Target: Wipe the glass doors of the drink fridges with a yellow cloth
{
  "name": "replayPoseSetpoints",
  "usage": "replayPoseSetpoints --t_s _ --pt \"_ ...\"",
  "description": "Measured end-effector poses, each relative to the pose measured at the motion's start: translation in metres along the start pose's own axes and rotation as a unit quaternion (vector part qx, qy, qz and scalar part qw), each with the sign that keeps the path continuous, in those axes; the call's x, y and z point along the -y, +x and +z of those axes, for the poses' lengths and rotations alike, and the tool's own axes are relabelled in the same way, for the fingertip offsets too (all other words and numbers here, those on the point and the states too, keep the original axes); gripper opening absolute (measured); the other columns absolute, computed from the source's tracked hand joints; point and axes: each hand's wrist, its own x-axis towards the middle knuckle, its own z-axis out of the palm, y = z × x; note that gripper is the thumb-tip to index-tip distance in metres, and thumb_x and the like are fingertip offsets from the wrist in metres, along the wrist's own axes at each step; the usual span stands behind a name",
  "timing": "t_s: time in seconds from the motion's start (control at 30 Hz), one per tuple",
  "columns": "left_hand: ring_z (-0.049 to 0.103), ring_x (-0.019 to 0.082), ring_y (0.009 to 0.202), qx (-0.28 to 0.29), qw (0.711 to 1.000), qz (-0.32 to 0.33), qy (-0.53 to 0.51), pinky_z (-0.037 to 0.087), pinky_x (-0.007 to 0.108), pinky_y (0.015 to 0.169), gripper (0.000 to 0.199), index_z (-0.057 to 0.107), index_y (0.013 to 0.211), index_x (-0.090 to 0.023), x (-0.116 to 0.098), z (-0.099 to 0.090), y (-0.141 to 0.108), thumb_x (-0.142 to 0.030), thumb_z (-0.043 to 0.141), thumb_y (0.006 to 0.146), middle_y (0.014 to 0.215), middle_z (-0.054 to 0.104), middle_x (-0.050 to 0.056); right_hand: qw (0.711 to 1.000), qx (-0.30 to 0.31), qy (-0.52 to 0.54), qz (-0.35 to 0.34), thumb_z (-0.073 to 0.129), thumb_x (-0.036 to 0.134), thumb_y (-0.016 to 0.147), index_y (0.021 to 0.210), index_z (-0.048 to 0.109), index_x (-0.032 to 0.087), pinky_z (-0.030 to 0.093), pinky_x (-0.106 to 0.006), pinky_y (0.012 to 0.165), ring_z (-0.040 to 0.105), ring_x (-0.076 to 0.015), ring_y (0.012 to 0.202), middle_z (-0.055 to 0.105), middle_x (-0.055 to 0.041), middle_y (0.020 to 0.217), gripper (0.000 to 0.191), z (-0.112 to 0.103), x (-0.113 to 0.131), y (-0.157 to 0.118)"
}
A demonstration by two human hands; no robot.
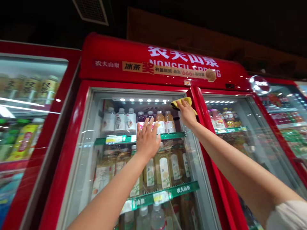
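A red-framed drinks fridge (115, 49) stands in front of me, its left glass door (87, 166) facing me. My left hand (147, 140) is spread against that glass near the upper shelf, holding nothing. Up at the top right corner of the same pane, my right hand (187, 113) presses a yellow cloth (181, 102) with dark edging. Its fingers lie over the cloth, which is bunched under them. Behind the glass, white bottles (120, 119) and orange drink bottles (169, 121) line the upper shelf.
Green shelf strips (184, 189) carry price tags inside the fridge. To the right is a second glass door (249, 153). Another red fridge (39, 52) adjoins on the left, and more lit coolers (285, 108) stand on the right. A ceiling vent (91, 10) is overhead.
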Motion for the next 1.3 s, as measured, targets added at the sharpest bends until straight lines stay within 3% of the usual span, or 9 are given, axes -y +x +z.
replayPoseSetpoints --t_s 0.23,0.33,0.47,0.67,0.8,0.9,1.0,1.13,1.3 --pt "0.03 0.028 0.156 0.023 0.999 -0.018 0.043 0.017 0.059 0.13 0.053 0.052 0.148 -0.018 0.031 -0.027 -0.026 -0.027 0.053 0.095 0.164 0.043 0.013 0.964 0.052 0.053 -0.256 0.046 0.008 0.09 0.149 0.055 0.034 0.044 -0.055 0.117 0.046 -0.0267 0.147 0.049 -0.001 0.16 0.065 0.002 0.014 -0.025" --pt "0.029 0.028 0.157 0.052 0.996 -0.027 0.065 0.018 0.059 0.13 0.054 0.05 0.149 -0.018 0.045 -0.04 -0.037 -0.028 0.053 0.096 0.165 0.041 0.012 0.981 0.011 0.067 -0.181 0.049 0.01 0.091 0.146 0.057 0.038 0.045 -0.054 0.117 0.048 -0.0286 0.146 0.052 0.0016 0.158 0.062 0.008 0.006 -0.015" --pt "0.028 0.028 0.157 0.064 0.993 -0.05 0.087 0.019 0.058 0.13 0.053 0.051 0.148 -0.017 0.057 -0.051 -0.047 -0.028 0.052 0.096 0.165 0.041 0.013 0.994 -0.02 0.057 -0.086 0.054 0.017 0.094 0.149 0.055 0.028 0.04 -0.064 0.117 0.043 -0.0384 0.148 0.048 -0.0079 0.161 0.056 0.023 0.06 0.001" --pt "0.028 0.028 0.157 0.07 0.991 -0.046 0.104 0.023 0.059 0.129 0.053 0.048 0.149 -0.018 0.081 -0.064 -0.072 -0.029 0.05 0.097 0.166 0.039 0.013 0.935 0.058 0.122 -0.328 0.055 0.035 0.1 0.144 0.059 0.035 0.043 -0.057 0.115 0.046 -0.0297 0.147 0.052 -0.0006 0.157 0.044 0.02 0.098 -0.035" --pt "0.03 0.027 0.157 0.069 0.991 -0.04 0.105 0.023 0.058 0.129 0.054 0.047 0.15 -0.02 0.101 -0.076 -0.085 -0.027 0.049 0.097 0.165 0.041 0.012 0.958 0.014 0.135 -0.252 0.052 0.029 0.1 0.135 0.068 0.031 0.046 -0.054 0.113 0.052 -0.0303 0.142 0.06 -0.005 0.15 0.039 0.025 0.096 -0.013" --pt "0.031 0.028 0.156 0.073 0.99 -0.055 0.109 0.024 0.057 0.129 0.053 0.048 0.15 -0.018 0.111 -0.082 -0.088 -0.028 0.049 0.097 0.164 0.041 0.013 0.983 -0.028 0.106 -0.15 0.053 0.032 0.099 0.141 0.063 0.028 0.042 -0.062 0.114 0.048 -0.036 0.145 0.055 -0.0084 0.155 0.043 0.034 0.135 -0.002" --pt "0.031 0.029 0.156 0.074 0.99 -0.054 0.11 0.024 0.057 0.129 0.054 0.048 0.15 -0.018 0.117 -0.086 -0.093 -0.028 0.049 0.097 0.165 0.04 0.014 0.97 -0.002 0.111 -0.215 0.058 0.044 0.098 0.143 0.061 0.031 0.041 -0.063 0.114 0.044 -0.0363 0.147 0.051 -0.0057 0.158 0.047 0.037 0.171 -0.015" --pt "0.03 0.029 0.156 0.081 0.99 -0.037 0.108 0.024 0.058 0.128 0.053 0.048 0.15 -0.018 0.128 -0.093 -0.104 -0.028 0.049 0.098 0.165 0.04 0.013 0.925 0.053 0.155 -0.343 0.055 0.036 0.101 0.129 0.072 0.037 0.046 -0.052 0.113 0.053 -0.0264 0.142 0.063 0.0034 0.147 0.033 0.034 0.167 -0.026" --pt "0.031 0.028 0.156 0.095 0.989 -0.03 0.112 0.023 0.057 0.129 0.052 0.05 0.149 -0.018 0.142 -0.104 -0.115 -0.027 0.048 0.098 0.165 0.041 0.013 0.968 0.013 0.14 -0.206 0.051 0.029 0.102 0.126 0.073 0.035 0.046 -0.058 0.11 0.053 -0.0298 0.142 0.062 0.0 0.147 0.034 0.037 0.19 -0.005"
